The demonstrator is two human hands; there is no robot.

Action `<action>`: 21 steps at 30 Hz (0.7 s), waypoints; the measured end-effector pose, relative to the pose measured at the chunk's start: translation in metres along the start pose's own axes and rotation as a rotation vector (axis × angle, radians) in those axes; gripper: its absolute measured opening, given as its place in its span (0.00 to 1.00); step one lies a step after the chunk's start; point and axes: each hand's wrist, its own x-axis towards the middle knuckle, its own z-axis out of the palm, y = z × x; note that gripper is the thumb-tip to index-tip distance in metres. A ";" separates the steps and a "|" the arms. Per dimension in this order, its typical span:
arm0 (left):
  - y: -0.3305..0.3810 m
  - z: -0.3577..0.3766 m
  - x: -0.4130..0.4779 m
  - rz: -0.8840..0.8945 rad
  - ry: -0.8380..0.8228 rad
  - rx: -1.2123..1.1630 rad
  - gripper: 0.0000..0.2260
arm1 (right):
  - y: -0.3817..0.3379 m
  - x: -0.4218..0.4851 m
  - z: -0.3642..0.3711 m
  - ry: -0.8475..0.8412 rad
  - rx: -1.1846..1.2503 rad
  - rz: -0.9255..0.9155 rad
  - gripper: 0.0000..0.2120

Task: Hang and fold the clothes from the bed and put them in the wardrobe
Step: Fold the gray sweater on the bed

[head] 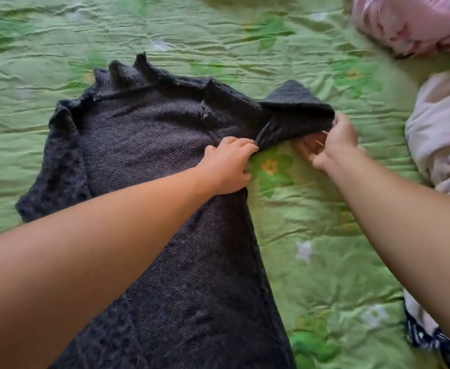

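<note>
Our left hand point(228, 166) grips the side of the dark knit point(144, 139), our right hand point(335, 145) pinches its sleeve point(298, 110), and we risk that floppy sleeve bunching crookedly as it folds over.

2 bare forearms, uncovered to frame edge; left hand point(226, 166), right hand point(335, 145) bare too.

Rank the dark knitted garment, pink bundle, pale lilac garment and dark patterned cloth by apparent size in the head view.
1. dark knitted garment, by far the largest.
2-3. pink bundle and pale lilac garment: look alike, both cut by the frame edge, so unranked.
4. dark patterned cloth, smallest showing, also cut off.
</note>
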 end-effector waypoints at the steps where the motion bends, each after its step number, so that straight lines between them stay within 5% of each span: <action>1: 0.000 0.000 -0.001 0.010 -0.023 0.041 0.27 | 0.001 0.003 -0.008 0.042 0.027 0.032 0.13; 3: -0.001 0.001 -0.003 0.021 -0.062 0.075 0.26 | 0.004 0.014 -0.019 0.155 -0.145 -0.033 0.14; 5: 0.000 0.000 -0.003 0.032 -0.098 0.078 0.26 | 0.005 0.024 -0.018 0.252 -0.664 -0.466 0.19; 8: 0.001 0.004 -0.002 0.048 -0.113 0.112 0.25 | -0.007 0.010 0.013 -0.139 -1.269 -1.172 0.32; 10: 0.001 0.009 -0.002 0.052 -0.104 0.149 0.26 | -0.009 0.000 0.039 -0.289 -1.618 -1.280 0.30; 13: -0.002 0.013 -0.002 0.044 -0.099 0.147 0.27 | -0.010 -0.013 0.060 -0.174 -1.860 -1.274 0.18; 16: -0.001 0.014 -0.002 0.049 -0.111 0.130 0.27 | -0.033 -0.009 0.053 0.075 -1.377 -0.938 0.16; 21: 0.000 0.013 0.005 0.085 -0.111 0.150 0.24 | -0.062 0.025 -0.020 0.207 0.198 -0.130 0.18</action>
